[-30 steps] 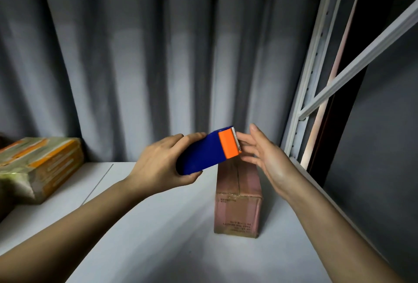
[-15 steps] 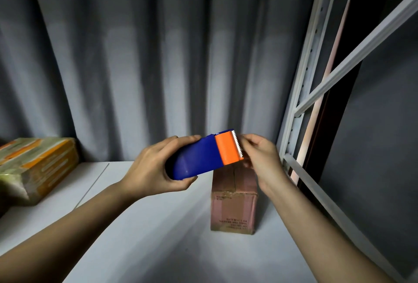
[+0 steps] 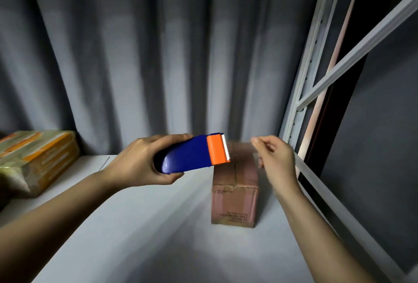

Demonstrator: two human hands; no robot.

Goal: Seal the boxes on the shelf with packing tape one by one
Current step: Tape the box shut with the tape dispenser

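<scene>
Left hand (image 3: 144, 162) grips dispenser (image 3: 192, 153); right hand (image 3: 274, 158) pinches tape (image 3: 241, 149).

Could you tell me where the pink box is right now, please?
In the head view, the pink box stands on the white shelf, right of centre, just below the tape dispenser and near the metal shelf post.

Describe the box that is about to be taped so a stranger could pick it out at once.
Start at the white shelf in front of the grey curtain. Near its right end, beside the metal upright, a small pinkish cardboard box stands just below the blue and orange tape dispenser. Unlike the larger yellow-green wrapped package at far left, it is plain, narrow, with small dark print.
</scene>
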